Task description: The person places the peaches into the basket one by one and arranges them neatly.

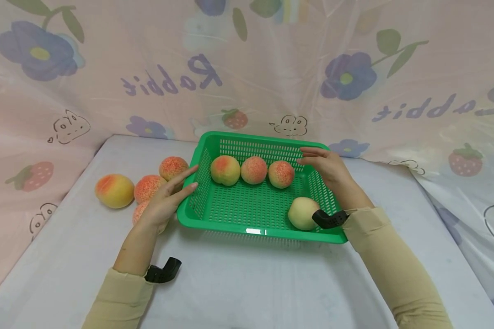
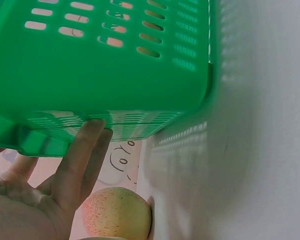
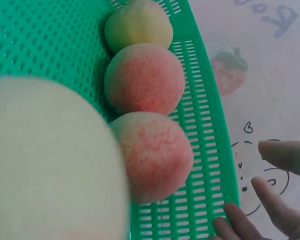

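Observation:
A green plastic basket [image 1: 230, 226] stands on the table, its rim slightly askew. Along its back wall lie three peaches: a yellow-red one [image 1: 225, 170], a pink one [image 1: 254, 170] and a red-speckled one [image 1: 281, 174]. One pale peach [image 1: 302, 214] sits near the front right corner. My left hand [image 1: 160, 205] is at the basket's left side; in the left wrist view its extended fingers [image 2: 77, 155] touch the outer wall below the rim. Over the right back corner is my right hand [image 1: 331, 171], fingers extended and holding nothing; whether it touches the rim I cannot tell.
Left of the basket several peaches lie on the white table [image 1: 230, 283]: a large yellow-red one [image 1: 114, 191], speckled ones [image 1: 149, 188] and another [image 1: 173, 167] by the basket. Part of one is behind my left hand. A printed curtain [image 1: 251, 73] hangs behind and at both sides.

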